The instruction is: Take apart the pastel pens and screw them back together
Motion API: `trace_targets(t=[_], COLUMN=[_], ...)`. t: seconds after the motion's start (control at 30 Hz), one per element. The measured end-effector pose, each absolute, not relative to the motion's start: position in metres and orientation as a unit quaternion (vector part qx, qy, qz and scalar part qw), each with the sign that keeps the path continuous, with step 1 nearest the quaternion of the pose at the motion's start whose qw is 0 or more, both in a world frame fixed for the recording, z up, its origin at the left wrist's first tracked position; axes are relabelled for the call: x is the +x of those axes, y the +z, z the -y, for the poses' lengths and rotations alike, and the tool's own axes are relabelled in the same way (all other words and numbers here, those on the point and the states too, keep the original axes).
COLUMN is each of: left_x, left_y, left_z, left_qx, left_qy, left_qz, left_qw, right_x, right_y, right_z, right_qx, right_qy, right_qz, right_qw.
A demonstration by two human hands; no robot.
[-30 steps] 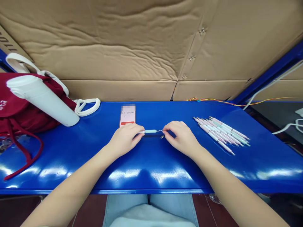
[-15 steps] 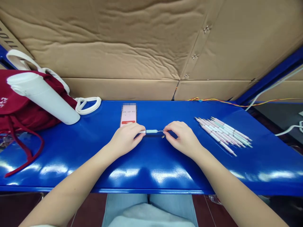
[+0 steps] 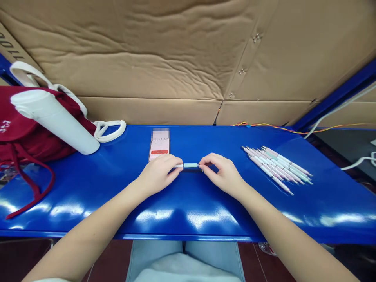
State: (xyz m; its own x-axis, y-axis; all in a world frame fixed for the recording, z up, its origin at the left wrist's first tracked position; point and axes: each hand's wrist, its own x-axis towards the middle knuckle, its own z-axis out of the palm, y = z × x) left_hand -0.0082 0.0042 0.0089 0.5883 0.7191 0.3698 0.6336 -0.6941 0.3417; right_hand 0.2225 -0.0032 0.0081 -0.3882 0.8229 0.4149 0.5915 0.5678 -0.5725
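My left hand (image 3: 161, 172) is closed around the white rear part of a pen (image 3: 190, 165), held level just above the table. The pen's mint-green grip points right, towards my other hand. At that end, the fingertips of my right hand (image 3: 221, 172) are pinched together right against the grip, where the thin refill comes out. The fingers now hide the refill. A small dark metal piece (image 3: 201, 170) shows just under the right fingertips; whether they touch it I cannot tell.
A phone (image 3: 159, 152) with a running timer lies behind my left hand. Several pastel pens (image 3: 277, 168) lie in a bunch at the right. At the left, a white bottle (image 3: 58, 123) leans on a red bag (image 3: 63, 145). Cardboard (image 3: 164, 70) walls off the back of the blue table (image 3: 188, 211).
The gap between my hands has narrowed: the right fingers have come left to the pen's grip, covering the refill that stuck out before. My left hand shifted slightly right with the pen.
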Motion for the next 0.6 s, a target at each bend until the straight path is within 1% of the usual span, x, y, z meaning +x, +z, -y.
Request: trace_targets(t=[0.13,0.2,0.37,0.43,0.5,0.6], left_x=[-0.009,-0.01,-0.013,-0.014,-0.015,-0.015], left_y=[0.009,0.009,0.011,0.012,0.012,0.011], left_z=[-0.005,-0.006,-0.008,-0.008,-0.008,-0.009], left_qx=[0.884,0.882,0.874,0.874,0.875,0.877], left_qy=[0.252,0.256,0.255,0.255,0.258,0.254], left_qz=[-0.383,-0.385,-0.406,-0.407,-0.404,-0.401], left_qw=[0.092,0.089,0.082,0.079,0.074,0.071], right_x=[0.229,0.237,0.248,0.247,0.244,0.24], right_y=[0.008,0.009,0.004,0.002,0.0,0.001], right_z=[0.001,-0.003,-0.011,-0.013,-0.013,-0.01], right_qx=[-0.431,-0.431,-0.416,-0.418,-0.428,-0.457], right_qy=[0.214,0.23,0.205,0.186,0.179,0.201], right_qz=[0.802,0.805,0.865,0.874,0.869,0.832], right_qw=[0.353,0.337,0.19,0.163,0.173,0.242])
